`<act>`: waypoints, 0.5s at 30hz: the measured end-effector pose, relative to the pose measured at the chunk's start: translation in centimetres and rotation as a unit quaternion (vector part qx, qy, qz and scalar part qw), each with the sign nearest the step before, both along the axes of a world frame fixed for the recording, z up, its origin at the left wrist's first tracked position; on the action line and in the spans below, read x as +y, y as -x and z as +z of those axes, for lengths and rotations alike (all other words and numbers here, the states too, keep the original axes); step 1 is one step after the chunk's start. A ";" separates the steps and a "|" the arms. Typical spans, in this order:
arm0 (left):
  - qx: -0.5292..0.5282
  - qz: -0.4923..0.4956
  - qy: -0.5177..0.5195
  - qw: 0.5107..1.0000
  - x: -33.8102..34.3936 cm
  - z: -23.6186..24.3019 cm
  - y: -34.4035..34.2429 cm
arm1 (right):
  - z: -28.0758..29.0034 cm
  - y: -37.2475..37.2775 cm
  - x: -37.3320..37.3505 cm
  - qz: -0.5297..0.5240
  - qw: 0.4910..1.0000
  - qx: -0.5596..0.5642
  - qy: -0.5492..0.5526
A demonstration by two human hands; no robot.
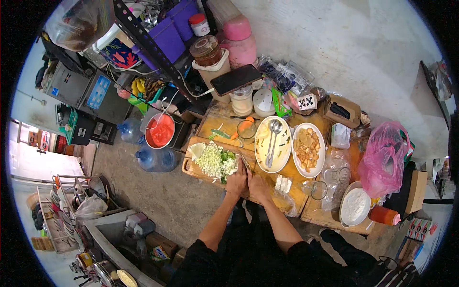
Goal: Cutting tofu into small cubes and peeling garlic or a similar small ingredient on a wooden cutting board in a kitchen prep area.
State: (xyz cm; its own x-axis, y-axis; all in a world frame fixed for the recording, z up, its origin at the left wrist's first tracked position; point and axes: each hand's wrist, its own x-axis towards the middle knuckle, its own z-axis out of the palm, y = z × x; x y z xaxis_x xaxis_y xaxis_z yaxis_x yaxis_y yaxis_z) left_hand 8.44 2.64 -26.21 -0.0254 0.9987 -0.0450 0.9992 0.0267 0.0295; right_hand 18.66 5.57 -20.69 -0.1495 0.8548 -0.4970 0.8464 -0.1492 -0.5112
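Near the middle, my left hand point(236, 182) is closed at the right end of a wooden board point(193, 167), its fingertips by a knife blade point(245, 162); what they grip is hidden. Close beside it, my right hand point(256, 185) is closed on the knife, whose handle is mostly covered. On the board lie chopped white pieces point(208, 160), chopped greens point(227, 158) and a larger pale piece point(197, 150). Right of the board stand an oval dish with two spoons point(262, 153) and a white dish of brown pieces point(308, 150). A wrapped white block point(282, 184) lies near my right hand.
A glass jug point(315, 190), flour bowl point(354, 208), orange bottle point(385, 216) and pink bag point(382, 158) crowd the right. A phone point(235, 80) rests on containers at the back. A pot of red food point(160, 131) and water jugs point(155, 160) are left. A concrete basin point(107, 229) is lower left.
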 end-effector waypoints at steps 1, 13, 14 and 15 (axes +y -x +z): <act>0.002 0.000 -0.001 1.000 -0.1 -0.1 0.2 | 0.1 0.3 0.0 0.000 1.000 0.002 -0.001; -0.026 -0.013 0.161 0.986 -0.1 -1.7 1.1 | 0.9 -1.4 -2.0 0.009 1.000 0.007 -0.005; -0.021 -0.013 0.109 0.994 0.0 -1.5 0.8 | 1.5 -1.8 -1.8 0.031 0.999 0.007 -0.001; -0.016 -0.012 0.056 0.998 0.0 -1.4 0.6 | 1.7 -2.0 -1.7 0.054 0.999 0.007 0.004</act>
